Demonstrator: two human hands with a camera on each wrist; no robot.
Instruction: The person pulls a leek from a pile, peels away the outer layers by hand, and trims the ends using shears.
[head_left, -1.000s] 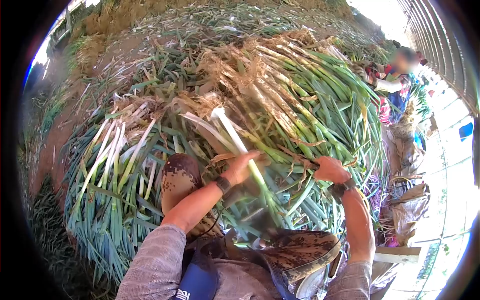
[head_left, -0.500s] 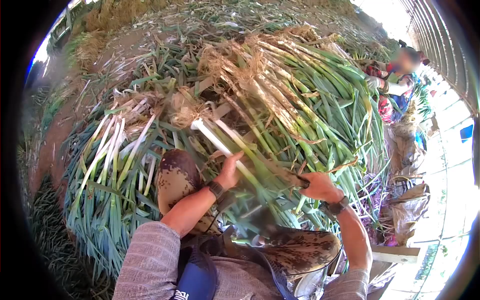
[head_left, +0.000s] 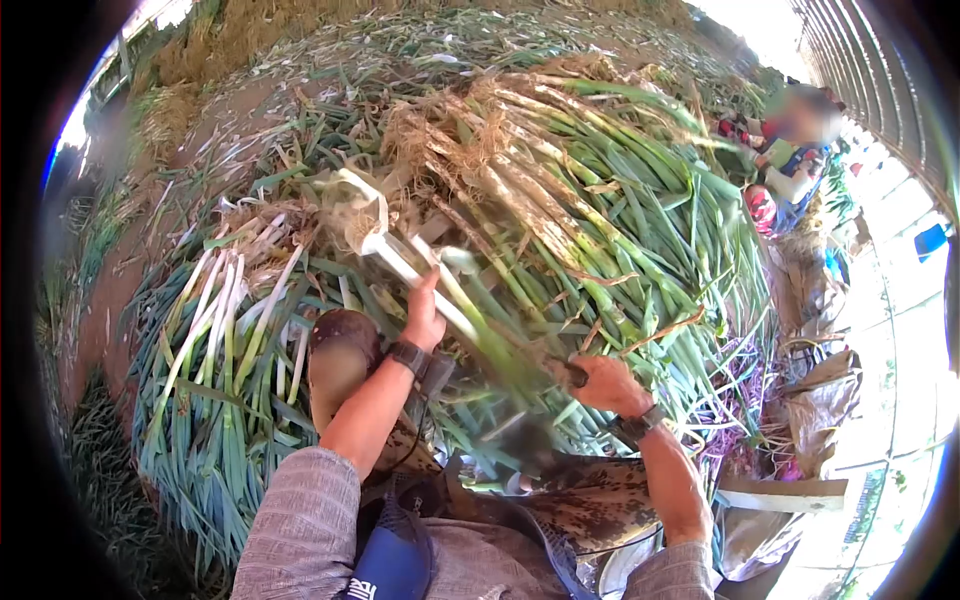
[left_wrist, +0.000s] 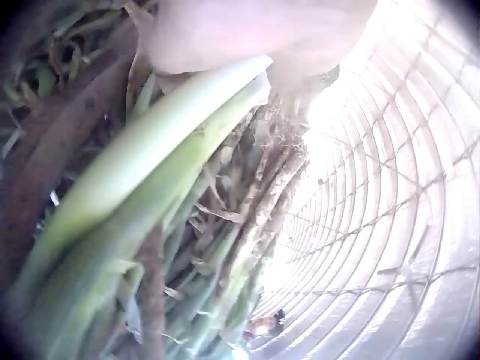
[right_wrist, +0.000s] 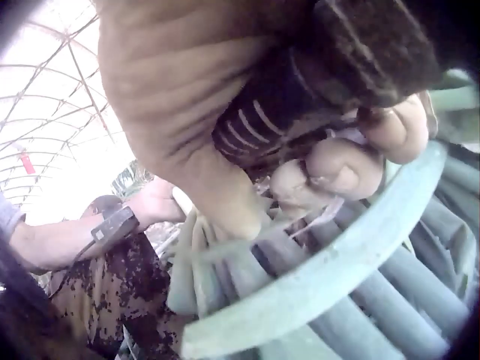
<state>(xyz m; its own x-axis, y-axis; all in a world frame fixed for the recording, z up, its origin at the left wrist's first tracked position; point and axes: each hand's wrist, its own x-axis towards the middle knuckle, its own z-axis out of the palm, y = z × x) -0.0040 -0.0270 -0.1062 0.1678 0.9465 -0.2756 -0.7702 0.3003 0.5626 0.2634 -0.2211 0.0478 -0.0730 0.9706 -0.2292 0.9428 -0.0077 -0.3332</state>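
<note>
My left hand (head_left: pixel 424 318) grips white-stemmed green onions (head_left: pixel 402 264) below their roots, stems pointing up and left. In the left wrist view the hand (left_wrist: pixel 259 34) is blurred at the top, above pale stalks (left_wrist: pixel 142 161). My right hand (head_left: pixel 612 386) is curled round a dark handle (head_left: pixel 577 375), beside the green part of the stalks. The right wrist view shows this hand (right_wrist: pixel 187 90) round the ridged black handle (right_wrist: pixel 259 120), thumb and fingertips close to thin leaf scraps (right_wrist: pixel 319 219). Whatever the handle carries is hidden or blurred.
A large heap of untrimmed, soil-stained onions (head_left: pixel 540 210) lies ahead. Cleaner white-stemmed onions (head_left: pixel 225 300) are piled at left. My bent knee (head_left: pixel 342 365) stands between piles. Another person (head_left: pixel 795 170) sits at upper right, near brown sacking (head_left: pixel 825 400).
Both hands have moved left, the right one also closer to my body. The held onions' root ends have swung left, and a pale strip beside them is now bent and blurred.
</note>
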